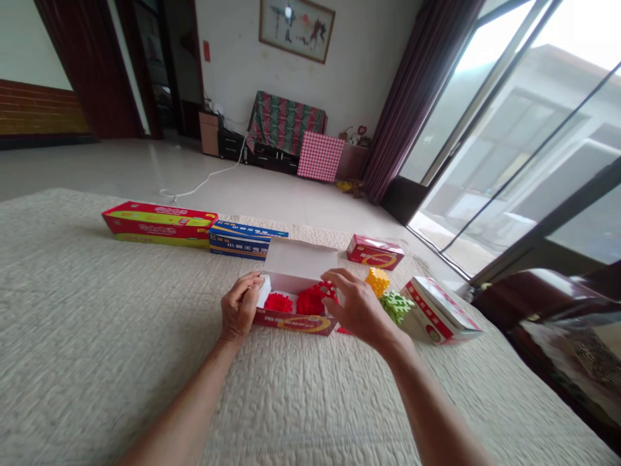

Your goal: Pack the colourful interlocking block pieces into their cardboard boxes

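An open red cardboard box [295, 323] sits on the quilted mat with its white lid [301, 257] raised at the back. Inside lie a small red toothed plastic piece [278, 302] and a larger red lattice block [310, 300]. My left hand [241, 304] is closed on the white end flap [264, 291] at the box's left. At the right end, my right hand [356, 303] has its thumb in front of the red lattice block and its fingers behind it. Right of that hand stand a yellow block [377, 281] and a green block [395, 306].
Behind the open box are a long red-and-green box [160, 223] and a blue box [245, 239]. A closed red box [374, 252] lies farther back right. A white-and-red box [441, 310] stands on the right, near a dark leather seat [519, 294].
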Demonstrator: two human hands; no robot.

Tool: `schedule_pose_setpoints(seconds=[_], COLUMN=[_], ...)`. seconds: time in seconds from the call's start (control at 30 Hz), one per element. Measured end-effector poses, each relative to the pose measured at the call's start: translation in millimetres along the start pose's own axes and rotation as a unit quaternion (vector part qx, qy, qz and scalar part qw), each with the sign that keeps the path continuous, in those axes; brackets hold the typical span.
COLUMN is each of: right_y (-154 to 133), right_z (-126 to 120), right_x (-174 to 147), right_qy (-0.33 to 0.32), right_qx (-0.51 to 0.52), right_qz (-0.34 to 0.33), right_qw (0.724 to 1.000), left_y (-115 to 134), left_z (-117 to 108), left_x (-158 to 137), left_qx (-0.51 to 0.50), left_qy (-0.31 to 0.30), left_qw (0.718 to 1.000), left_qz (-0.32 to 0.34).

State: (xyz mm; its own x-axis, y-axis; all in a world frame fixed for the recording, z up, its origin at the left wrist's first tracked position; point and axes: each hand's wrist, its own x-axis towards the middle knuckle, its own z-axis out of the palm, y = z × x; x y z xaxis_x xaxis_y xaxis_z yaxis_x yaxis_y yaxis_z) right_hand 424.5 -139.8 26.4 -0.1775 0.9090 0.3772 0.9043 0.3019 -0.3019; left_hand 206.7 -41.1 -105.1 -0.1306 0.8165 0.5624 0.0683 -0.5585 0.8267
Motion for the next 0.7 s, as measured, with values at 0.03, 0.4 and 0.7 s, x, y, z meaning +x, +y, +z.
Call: schedule_pose_setpoints(seconds=[0.03, 0.4, 0.7], right_y=[-3, 12, 18], right_z=[6, 32, -12], right_x=[8, 20, -45], right_qy=[-0.031, -0.117, -0.029], right_qx=[-0.011, -0.034, -0.007], right_qz=[-0.011, -0.005, 0.073], right_qw=[0.999, 0.992, 0.997], left_y=[0, -2, -3], left_z=[0, 0, 1], left_x=[0, 0, -1], left_qx=[-0.002, -0.002, -0.01], left_qy=[0.0, -0.003, -0.001], left_qw=[1.0, 1.0, 1.0], left_qz=[0.0, 0.003, 0.005])
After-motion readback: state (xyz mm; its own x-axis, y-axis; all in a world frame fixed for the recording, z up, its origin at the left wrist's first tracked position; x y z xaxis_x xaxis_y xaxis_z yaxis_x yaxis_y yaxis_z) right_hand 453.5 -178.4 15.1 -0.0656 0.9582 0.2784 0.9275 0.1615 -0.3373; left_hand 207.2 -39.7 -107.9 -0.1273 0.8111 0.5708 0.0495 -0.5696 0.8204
